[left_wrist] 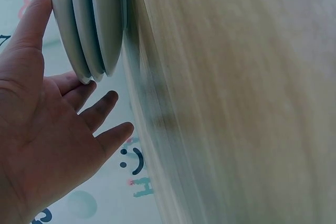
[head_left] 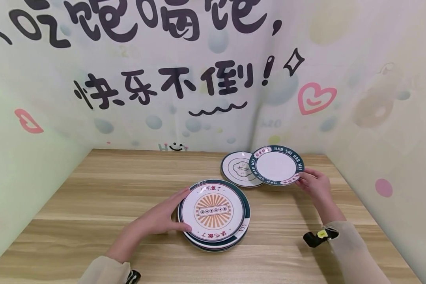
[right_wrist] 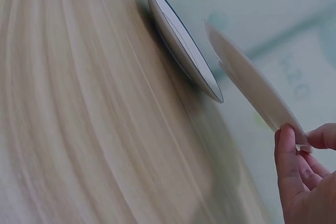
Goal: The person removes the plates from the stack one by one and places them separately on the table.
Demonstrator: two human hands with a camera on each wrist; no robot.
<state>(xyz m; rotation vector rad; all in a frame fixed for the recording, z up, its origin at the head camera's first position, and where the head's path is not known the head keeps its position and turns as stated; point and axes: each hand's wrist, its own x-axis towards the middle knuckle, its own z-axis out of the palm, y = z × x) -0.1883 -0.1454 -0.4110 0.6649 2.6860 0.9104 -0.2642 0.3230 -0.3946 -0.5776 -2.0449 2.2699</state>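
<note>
In the head view my right hand [head_left: 315,185] pinches the right edge of a white plate with a green lettered rim [head_left: 275,167]. The right wrist view shows that plate [right_wrist: 252,87] raised and tilted, thumb on one face and fingers on the other. It is apart from a smaller white plate [head_left: 234,169] lying on the table behind. My left hand [head_left: 159,215] rests against the left side of a plate stack, whose top plate [head_left: 189,213] has an orange sunburst print. Its thumb and index touch the rims [left_wrist: 81,30], with the other fingers spread loosely.
The wood-grain table [head_left: 127,177] meets a printed back wall [head_left: 145,130] just behind the smaller plate. A side wall [head_left: 383,157] stands to the right of my right arm, and another [head_left: 28,157] is on the left.
</note>
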